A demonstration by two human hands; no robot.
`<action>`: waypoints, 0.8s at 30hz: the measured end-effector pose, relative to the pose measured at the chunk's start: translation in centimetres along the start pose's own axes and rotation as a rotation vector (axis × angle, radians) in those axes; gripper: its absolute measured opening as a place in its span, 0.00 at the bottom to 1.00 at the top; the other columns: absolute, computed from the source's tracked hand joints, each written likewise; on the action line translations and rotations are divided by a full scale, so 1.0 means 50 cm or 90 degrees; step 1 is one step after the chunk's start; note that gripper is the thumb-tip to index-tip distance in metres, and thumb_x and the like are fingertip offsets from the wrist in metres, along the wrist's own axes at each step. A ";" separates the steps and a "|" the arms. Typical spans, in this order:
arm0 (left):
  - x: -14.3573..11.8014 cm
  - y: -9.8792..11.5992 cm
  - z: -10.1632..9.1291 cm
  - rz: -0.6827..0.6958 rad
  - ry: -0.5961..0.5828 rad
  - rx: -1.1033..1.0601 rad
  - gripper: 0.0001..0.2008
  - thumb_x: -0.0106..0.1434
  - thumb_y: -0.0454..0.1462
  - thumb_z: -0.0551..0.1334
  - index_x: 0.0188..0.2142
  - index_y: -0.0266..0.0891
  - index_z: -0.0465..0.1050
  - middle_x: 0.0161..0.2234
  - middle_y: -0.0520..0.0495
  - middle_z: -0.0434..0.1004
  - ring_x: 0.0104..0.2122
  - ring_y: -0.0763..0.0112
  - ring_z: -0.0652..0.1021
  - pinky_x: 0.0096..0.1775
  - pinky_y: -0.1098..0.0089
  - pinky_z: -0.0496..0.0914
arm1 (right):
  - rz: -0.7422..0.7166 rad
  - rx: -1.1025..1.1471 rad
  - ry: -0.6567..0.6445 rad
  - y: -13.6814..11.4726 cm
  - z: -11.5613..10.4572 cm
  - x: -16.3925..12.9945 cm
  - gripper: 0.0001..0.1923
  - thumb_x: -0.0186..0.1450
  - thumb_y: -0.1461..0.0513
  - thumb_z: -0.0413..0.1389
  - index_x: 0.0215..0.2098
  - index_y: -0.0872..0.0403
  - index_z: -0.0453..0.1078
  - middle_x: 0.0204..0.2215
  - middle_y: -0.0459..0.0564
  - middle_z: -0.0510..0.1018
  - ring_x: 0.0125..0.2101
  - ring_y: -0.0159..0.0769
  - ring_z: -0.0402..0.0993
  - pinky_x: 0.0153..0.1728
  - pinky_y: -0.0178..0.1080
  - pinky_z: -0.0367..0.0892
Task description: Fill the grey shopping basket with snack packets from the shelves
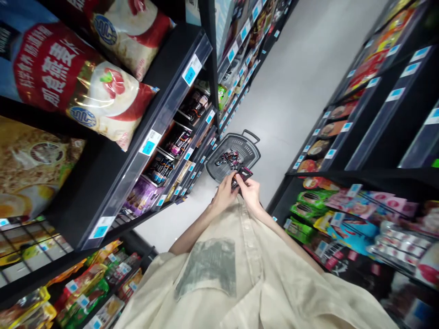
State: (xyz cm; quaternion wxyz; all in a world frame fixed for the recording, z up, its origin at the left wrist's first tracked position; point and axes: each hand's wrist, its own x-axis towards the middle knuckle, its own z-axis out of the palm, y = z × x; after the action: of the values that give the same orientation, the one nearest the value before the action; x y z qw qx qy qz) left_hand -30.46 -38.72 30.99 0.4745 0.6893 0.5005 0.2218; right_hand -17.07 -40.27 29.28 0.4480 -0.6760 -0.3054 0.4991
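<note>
Your left hand (224, 194) and right hand (251, 191) meet in front of your shirt (240, 274), and both are closed on one small dark packet (242, 176) with pink print, pinched between the fingertips of each. The left grips its near-left edge, the right its right side, so the two hands almost touch. The packet hangs just over the near rim of a dark basket (248, 151) that sits on the pale floor (302, 77) of the aisle. Inside the basket, slightly farther from you, lies a small heap of similar packets (228, 158); its handle (251, 134) stands at the far side. To your left runs a black shelf unit (164, 100) with blue price tags; big red-and-white oat bags (78, 87) lie on its upper levels, and rows of small dark boxes (171, 151) fill the lower ones. To your right a second unit (373, 173) holds green, pink and blue packs (343, 214).
</note>
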 end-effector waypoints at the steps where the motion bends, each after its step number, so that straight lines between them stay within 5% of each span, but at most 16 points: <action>1: 0.011 -0.007 -0.003 0.010 0.006 0.016 0.35 0.71 0.36 0.60 0.74 0.55 0.55 0.67 0.42 0.69 0.66 0.58 0.72 0.67 0.56 0.70 | -0.011 0.000 -0.002 0.000 0.000 0.000 0.25 0.63 0.39 0.63 0.32 0.52 0.79 0.29 0.47 0.82 0.32 0.42 0.78 0.35 0.43 0.75; 3: 0.040 -0.028 -0.037 0.006 0.044 0.069 0.34 0.72 0.35 0.56 0.74 0.58 0.53 0.67 0.45 0.69 0.67 0.60 0.70 0.68 0.58 0.70 | -0.034 0.012 -0.023 0.000 -0.006 0.003 0.23 0.63 0.41 0.64 0.41 0.50 0.81 0.40 0.50 0.85 0.41 0.46 0.82 0.42 0.45 0.77; 6: 0.104 -0.072 -0.155 -0.070 0.203 0.199 0.38 0.71 0.34 0.57 0.77 0.46 0.46 0.71 0.42 0.63 0.71 0.55 0.65 0.71 0.53 0.64 | -0.035 0.033 -0.041 0.014 -0.037 0.013 0.25 0.63 0.44 0.65 0.52 0.48 0.79 0.53 0.55 0.83 0.50 0.47 0.82 0.52 0.50 0.77; 10: 0.211 -0.137 -0.341 -0.168 0.401 0.319 0.37 0.75 0.35 0.52 0.78 0.36 0.36 0.74 0.36 0.57 0.74 0.60 0.58 0.73 0.58 0.57 | 0.028 0.027 -0.014 0.059 -0.100 0.012 0.22 0.61 0.46 0.65 0.46 0.51 0.82 0.47 0.58 0.86 0.44 0.48 0.83 0.47 0.50 0.78; 12: 0.257 -0.170 -0.396 -0.198 0.415 0.349 0.35 0.75 0.34 0.49 0.78 0.37 0.39 0.73 0.37 0.60 0.74 0.62 0.58 0.73 0.60 0.56 | 0.055 0.029 0.005 0.080 -0.129 0.004 0.21 0.61 0.48 0.65 0.45 0.52 0.82 0.45 0.57 0.86 0.41 0.46 0.84 0.43 0.48 0.79; 17: 0.311 -0.237 -0.412 -0.422 0.206 0.464 0.36 0.64 0.30 0.61 0.72 0.33 0.60 0.70 0.27 0.61 0.73 0.44 0.59 0.72 0.47 0.54 | 0.101 0.023 0.046 0.100 -0.181 -0.002 0.20 0.60 0.48 0.65 0.43 0.52 0.83 0.45 0.57 0.86 0.40 0.46 0.84 0.41 0.49 0.79; 20: 0.332 -0.235 -0.398 -0.517 0.188 0.497 0.40 0.60 0.29 0.65 0.71 0.27 0.60 0.70 0.20 0.58 0.71 0.34 0.60 0.68 0.38 0.58 | 0.112 0.019 0.058 0.099 -0.202 0.014 0.19 0.61 0.48 0.65 0.43 0.52 0.83 0.46 0.57 0.86 0.40 0.47 0.84 0.42 0.50 0.80; 24: 0.405 -0.182 -0.409 -0.318 0.226 0.553 0.33 0.68 0.29 0.56 0.72 0.32 0.60 0.72 0.29 0.57 0.72 0.47 0.59 0.71 0.49 0.56 | 0.123 0.034 0.073 0.095 -0.222 0.056 0.18 0.61 0.49 0.66 0.42 0.52 0.83 0.45 0.57 0.86 0.39 0.46 0.84 0.39 0.47 0.80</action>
State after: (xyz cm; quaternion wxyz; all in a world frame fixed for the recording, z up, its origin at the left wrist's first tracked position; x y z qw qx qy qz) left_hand -42.66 -11.20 28.79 0.0918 0.6342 0.7676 -0.0124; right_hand -5.84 -43.16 24.97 0.4323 -0.7174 -0.1994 0.5087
